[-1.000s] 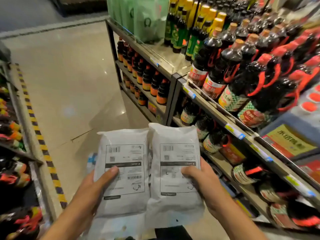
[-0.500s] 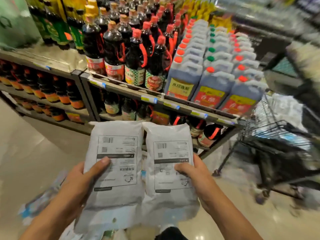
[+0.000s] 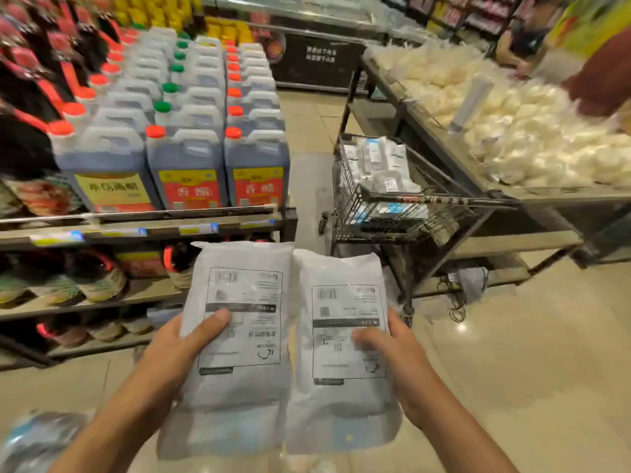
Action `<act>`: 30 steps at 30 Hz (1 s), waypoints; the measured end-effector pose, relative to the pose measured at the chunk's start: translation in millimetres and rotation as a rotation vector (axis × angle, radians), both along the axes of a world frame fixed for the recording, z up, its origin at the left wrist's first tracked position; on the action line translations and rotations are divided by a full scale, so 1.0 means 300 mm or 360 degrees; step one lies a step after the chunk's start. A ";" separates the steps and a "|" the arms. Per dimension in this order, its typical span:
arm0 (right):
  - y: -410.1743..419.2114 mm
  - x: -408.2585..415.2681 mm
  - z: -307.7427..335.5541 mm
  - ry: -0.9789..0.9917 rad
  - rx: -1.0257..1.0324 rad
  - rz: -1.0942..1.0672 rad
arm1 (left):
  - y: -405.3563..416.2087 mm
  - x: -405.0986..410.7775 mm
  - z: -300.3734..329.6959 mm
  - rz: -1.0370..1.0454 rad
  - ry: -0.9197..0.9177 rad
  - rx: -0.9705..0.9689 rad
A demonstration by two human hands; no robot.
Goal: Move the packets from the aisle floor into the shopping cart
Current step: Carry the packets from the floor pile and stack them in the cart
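Carrying two grey packets side by side at lower centre: left hand (image 3: 177, 339) gripping the left packet (image 3: 239, 336), right hand (image 3: 392, 349) gripping the right packet (image 3: 341, 353), thumbs on top, presumably for steadiness. Shopping cart (image 3: 345, 186) waiting ahead, centre right, already holding packets.

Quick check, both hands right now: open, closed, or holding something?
Left hand: holding the left packet.
Right hand: holding the right packet.

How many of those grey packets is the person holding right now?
2. The left hand grips the left packet; the right hand grips the right packet. More may lie behind them; others already sit in the shopping cart.
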State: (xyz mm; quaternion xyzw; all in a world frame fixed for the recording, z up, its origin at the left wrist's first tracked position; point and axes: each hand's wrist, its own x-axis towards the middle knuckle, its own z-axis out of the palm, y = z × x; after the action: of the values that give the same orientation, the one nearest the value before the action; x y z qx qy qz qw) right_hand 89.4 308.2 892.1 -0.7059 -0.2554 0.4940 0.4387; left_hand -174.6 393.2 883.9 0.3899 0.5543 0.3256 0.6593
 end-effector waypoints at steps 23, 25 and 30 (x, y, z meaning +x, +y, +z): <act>0.481 1.006 -0.021 -0.0092 -0.0048 -0.0584 | 0.724 1.196 -0.056 -0.0529 -0.0120 -0.0068; 0.553 1.065 -0.007 -0.0074 -0.0068 -0.0600 | 0.808 1.257 -0.057 -0.0563 -0.0125 -0.0117; 0.717 1.220 0.028 -0.0020 -0.0090 -0.0613 | 0.989 1.405 -0.040 -0.0540 -0.0087 -0.0135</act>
State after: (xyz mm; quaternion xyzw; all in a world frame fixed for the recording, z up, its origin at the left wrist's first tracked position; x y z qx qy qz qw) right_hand 455.5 523.4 900.5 -0.7569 -0.1045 0.4034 0.5035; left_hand 246.8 690.0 872.0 0.4407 0.4757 0.1963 0.7355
